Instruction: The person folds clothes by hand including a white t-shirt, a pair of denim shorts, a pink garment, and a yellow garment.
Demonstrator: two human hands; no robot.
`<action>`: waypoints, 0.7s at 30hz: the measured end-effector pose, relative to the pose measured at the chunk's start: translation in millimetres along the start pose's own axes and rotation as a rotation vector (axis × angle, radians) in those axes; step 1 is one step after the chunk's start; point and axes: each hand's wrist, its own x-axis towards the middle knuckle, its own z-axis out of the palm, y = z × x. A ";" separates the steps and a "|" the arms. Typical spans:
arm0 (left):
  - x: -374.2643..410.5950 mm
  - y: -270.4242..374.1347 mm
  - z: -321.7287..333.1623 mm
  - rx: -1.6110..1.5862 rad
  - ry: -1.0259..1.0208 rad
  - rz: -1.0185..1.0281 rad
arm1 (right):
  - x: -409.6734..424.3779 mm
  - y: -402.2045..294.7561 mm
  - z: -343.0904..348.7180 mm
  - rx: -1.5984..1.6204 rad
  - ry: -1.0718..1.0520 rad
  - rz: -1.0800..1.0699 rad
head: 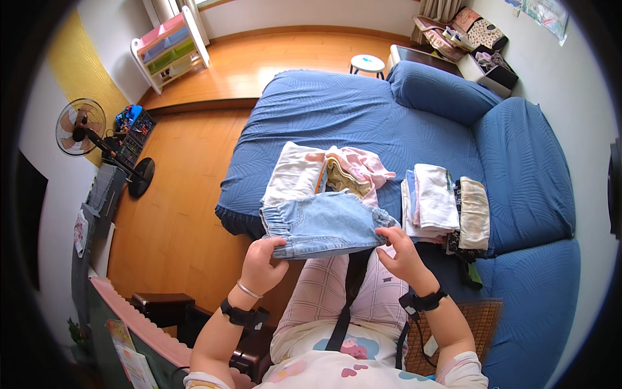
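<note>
A pair of light-blue denim trousers [335, 221], folded over on itself, is stretched between my hands in front of my lap. My left hand [265, 265] pinches its near corner by the gathered elastic waist. At the opposite end, my right hand [401, 253] grips the near edge between thumb and fingers. Just beyond the denim lies a folded white garment [296, 170] on the blue-covered sofa. Beside that is a loose pink garment [359, 165] with an olive-yellow garment [342, 177] partly under it.
To the right sit a stack of folded white clothes [435, 197] and a folded cream garment [474, 214] on dark cloth. The blue sofa [340, 104] has a backrest along the wall. A standing fan [141, 177] and a pink-edged table [141, 326] are on the left.
</note>
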 end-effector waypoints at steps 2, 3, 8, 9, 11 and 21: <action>-10.6 -2.6 7.0 -0.004 -0.081 -0.001 | -34.8 13.1 6.9 -0.064 -0.043 0.009; -20.3 -8.6 11.2 0.019 -0.147 -0.018 | -51.4 14.3 12.6 -0.111 -0.104 0.052; -101.5 -51.8 30.3 -0.004 -0.483 -0.320 | -118.8 48.4 63.5 -0.195 -0.406 0.052; -118.5 -57.5 32.5 -0.066 -0.492 -0.421 | -119.3 46.5 69.8 -0.195 -0.443 0.034; -135.3 -70.2 36.1 -0.362 -0.423 -0.768 | -112.7 43.3 77.1 -0.204 -0.502 -0.005; -125.6 -105.0 76.0 -1.209 -0.294 -1.564 | -36.6 24.8 142.7 0.175 -0.315 0.078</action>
